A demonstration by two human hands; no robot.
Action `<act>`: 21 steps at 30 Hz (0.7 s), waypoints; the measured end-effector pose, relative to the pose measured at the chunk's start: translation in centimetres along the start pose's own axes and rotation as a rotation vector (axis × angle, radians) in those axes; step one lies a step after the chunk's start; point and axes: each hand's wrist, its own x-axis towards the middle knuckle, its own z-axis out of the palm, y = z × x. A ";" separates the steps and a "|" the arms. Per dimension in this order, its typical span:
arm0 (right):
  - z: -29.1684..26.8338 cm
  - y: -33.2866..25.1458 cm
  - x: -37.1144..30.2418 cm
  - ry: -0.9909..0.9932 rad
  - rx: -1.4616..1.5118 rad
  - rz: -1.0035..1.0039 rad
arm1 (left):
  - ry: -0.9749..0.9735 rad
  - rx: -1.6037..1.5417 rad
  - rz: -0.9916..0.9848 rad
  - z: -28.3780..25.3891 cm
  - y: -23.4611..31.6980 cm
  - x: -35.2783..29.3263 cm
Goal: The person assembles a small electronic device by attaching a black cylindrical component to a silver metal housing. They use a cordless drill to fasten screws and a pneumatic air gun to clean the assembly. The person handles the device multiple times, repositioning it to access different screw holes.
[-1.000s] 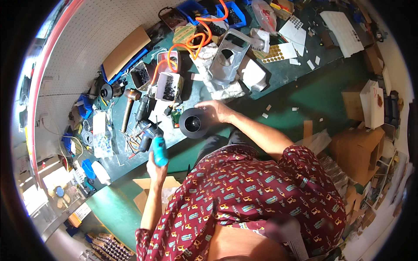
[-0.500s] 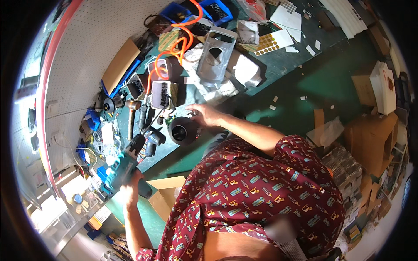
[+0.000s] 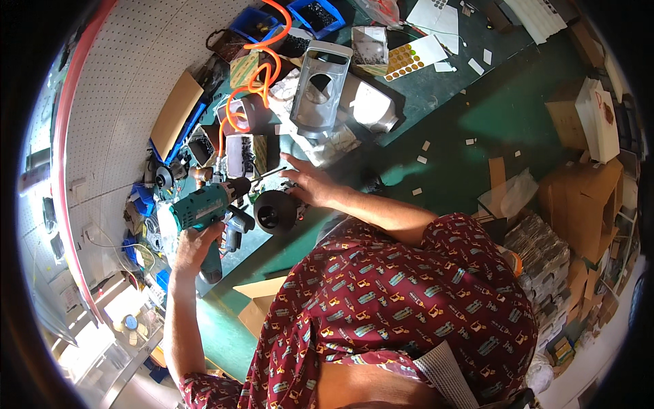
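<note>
Teal cordless drill [image 3: 204,208] sits clamped in the left hand [image 3: 194,245], fingers wrapped round its grip, its chuck aimed at a black round housing [image 3: 274,212] on the green workbench [image 3: 436,102] just beside it. Right hand [image 3: 310,185] rests on the housing's far side, fingers spread apart, gripping nothing. Behind stand a grey metal bracket [image 3: 319,92], a coiled orange hose [image 3: 255,78] and blue parts bins [image 3: 315,13] against the white pegboard [image 3: 122,82]

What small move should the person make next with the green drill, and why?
Probably bring the green drill tip down onto the black round part. The left hand grips the drill with its bit aimed toward that part, and the right hand rests beside it, seemingly steadying it.
</note>
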 end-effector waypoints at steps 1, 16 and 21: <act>-0.4 -0.2 0.1 -0.046 -0.012 0.031 | -0.018 -0.036 0.006 -0.1 0.2 0.2; -1.3 -1.8 0.0 -0.155 0.048 0.103 | 0.140 0.060 0.089 -3.4 2.2 -4.9; -1.4 -2.8 0.0 -0.197 -0.001 0.117 | 0.128 0.171 0.069 -2.4 1.9 -4.2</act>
